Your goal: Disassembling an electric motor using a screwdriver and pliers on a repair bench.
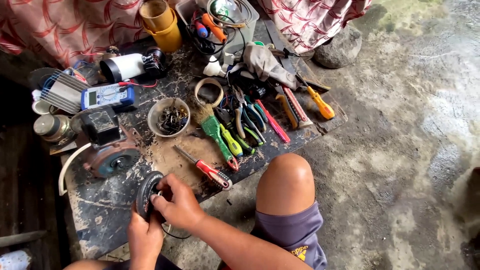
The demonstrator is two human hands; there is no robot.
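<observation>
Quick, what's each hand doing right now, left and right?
Left hand: closed on the dark round disc-shaped part, gripping it from below.
Right hand: fingers curled onto the same part at its centre.

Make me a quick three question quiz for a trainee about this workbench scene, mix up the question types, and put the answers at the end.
1. True or false: both hands grip the dark round disc-shaped part at the near edge of the worn table.
2. What lies nearest the right hand? A) red-handled screwdriver B) orange-handled screwdriver C) yellow container
3. What holds the small metal parts beside the green-handled brush?

Key
1. True; the left hand holds from below.
2. A
3. A round bowl.
</observation>
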